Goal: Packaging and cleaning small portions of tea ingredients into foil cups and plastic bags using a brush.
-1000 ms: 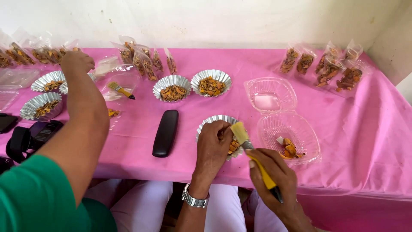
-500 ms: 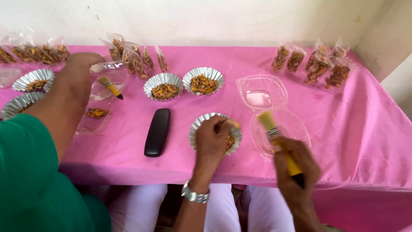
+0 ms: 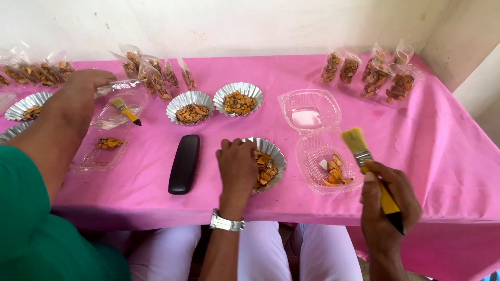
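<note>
From the head camera, your left hand [image 3: 237, 165] lies palm down on the near rim of a fluted foil cup [image 3: 270, 161], fingers curled over it and steadying it; the cup is tipped a little toward you and holds orange-brown dried slices [image 3: 264, 169]. Your right hand [image 3: 388, 205] is closed around the yellow handle of a paintbrush [image 3: 364, 158], bristles up and to the left, raised just beside the right rim of an open clear clamshell container [image 3: 323, 156]. A few slices and a small white packet lie in its near half; the far half shows only a pale patch.

As a judgement, you are between strokes, moving slices from the cup into the clamshell. The next move calls for bringing the bristles back over the cup while your left hand keeps it tilted and still, so pieces do not spill onto the pink tablecloth [image 3: 432, 135].

To your left, a co-worker's arm in a green sleeve [image 3: 31, 224] reaches toward small filled bags [image 3: 151, 75] at the back. A black case [image 3: 184, 164], two more filled foil cups [image 3: 213, 104] and a second brush [image 3: 126, 110] sit nearby.
</note>
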